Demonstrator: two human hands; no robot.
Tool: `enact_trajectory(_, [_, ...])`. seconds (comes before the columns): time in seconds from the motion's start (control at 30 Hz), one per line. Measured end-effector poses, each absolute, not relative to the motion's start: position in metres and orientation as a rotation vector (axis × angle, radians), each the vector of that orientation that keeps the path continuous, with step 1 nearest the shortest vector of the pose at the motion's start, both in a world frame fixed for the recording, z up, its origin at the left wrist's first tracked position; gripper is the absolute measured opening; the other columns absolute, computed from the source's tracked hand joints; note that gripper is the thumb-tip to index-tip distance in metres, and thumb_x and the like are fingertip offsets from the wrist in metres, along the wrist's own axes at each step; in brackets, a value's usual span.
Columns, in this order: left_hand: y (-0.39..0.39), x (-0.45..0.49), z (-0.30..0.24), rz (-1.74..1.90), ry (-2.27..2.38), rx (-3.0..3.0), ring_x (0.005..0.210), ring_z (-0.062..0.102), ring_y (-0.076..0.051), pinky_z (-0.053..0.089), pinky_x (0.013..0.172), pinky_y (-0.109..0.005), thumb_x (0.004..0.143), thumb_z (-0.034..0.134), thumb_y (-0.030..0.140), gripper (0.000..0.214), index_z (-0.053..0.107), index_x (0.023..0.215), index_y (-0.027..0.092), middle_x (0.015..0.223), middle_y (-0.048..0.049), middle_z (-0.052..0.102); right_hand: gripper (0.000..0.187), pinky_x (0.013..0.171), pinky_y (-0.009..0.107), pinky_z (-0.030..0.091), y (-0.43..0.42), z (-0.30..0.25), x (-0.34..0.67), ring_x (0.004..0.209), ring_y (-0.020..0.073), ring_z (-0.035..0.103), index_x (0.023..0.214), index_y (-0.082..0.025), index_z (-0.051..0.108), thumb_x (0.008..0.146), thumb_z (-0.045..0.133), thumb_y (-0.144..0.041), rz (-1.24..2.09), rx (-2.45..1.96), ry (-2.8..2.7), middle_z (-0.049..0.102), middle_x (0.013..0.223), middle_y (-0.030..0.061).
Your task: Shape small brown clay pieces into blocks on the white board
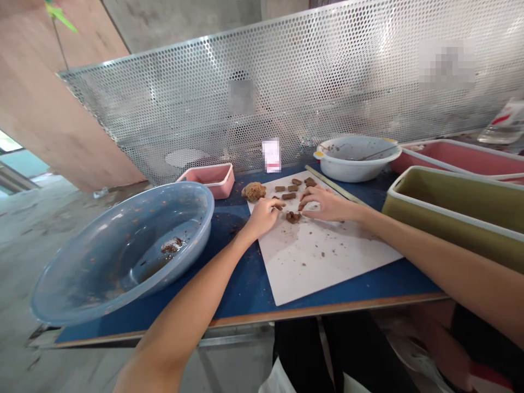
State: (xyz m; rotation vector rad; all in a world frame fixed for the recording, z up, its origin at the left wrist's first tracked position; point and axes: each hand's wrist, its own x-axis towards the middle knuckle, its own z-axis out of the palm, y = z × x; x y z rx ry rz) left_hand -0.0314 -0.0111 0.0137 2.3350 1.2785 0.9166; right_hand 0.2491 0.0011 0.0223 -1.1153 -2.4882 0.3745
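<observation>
A brown, clay-like lump (293, 217) with an uneven top lies on the white board (301, 267) between my two hands. My left hand (262, 216) is just left of it, fingers stretched toward the right and partly bent. Dark brown material shows by its fingertips; whether they touch it I cannot tell. On the other side, my right hand (321, 204) has its fingers curved and apart, with the fingertips close to the lump. Behind the hands lie several short brown rolls (289, 196). A larger light-brown lump (254, 191) rests at the board's far left corner.
A big blue basin (102, 218) holding wet brown residue stands left. Behind are a small pink tub (221, 180), a white basin (352, 169) and a wooden strip (339, 188). An olive tub (454, 213) stands right. A perforated metal screen (184, 109) closes the back.
</observation>
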Motion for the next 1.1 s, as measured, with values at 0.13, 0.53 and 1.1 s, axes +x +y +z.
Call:
enact_trajectory(0.13, [-0.01,-0.031,0.014,0.914,1.276,2.336,0.116,0.077,-0.028,0.058,0.116,-0.047,0.088,0.055,-0.005,0.048,0.088,0.111,0.022,0.114,-0.0062,0.088,0.029,0.116,0.068,0.041,-0.003,0.022,0.246,0.137,0.0419,0.056,0.112,-0.035,0.085,0.099,0.074,-0.058,0.358,-1.123,-2.527,0.07,0.139,0.0102])
enact_trajectory(0.53, [-0.011,-0.029,0.012,0.918,1.296,2.359,0.114,0.077,-0.028,0.059,0.113,-0.048,0.089,0.055,-0.004,0.044,0.087,0.108,0.02,0.115,-0.0079,0.088,0.021,0.112,0.064,0.042,-0.015,0.023,0.245,0.134,0.0404,0.057,0.098,-0.027,0.073,0.103,0.063,-0.045,0.26,-1.075,-2.499,0.07,0.133,0.0128])
enact_trajectory(1.1, [-0.017,-0.026,0.019,0.922,1.367,2.332,0.117,0.076,-0.028,0.056,0.113,-0.045,0.091,0.056,-0.006,0.042,0.088,0.108,0.017,0.117,-0.0083,0.088,0.037,0.113,0.064,0.046,-0.016,0.019,0.245,0.134,0.0401,0.053,0.111,-0.03,0.077,0.111,0.056,-0.061,0.236,-1.02,-2.412,0.065,0.132,0.0141])
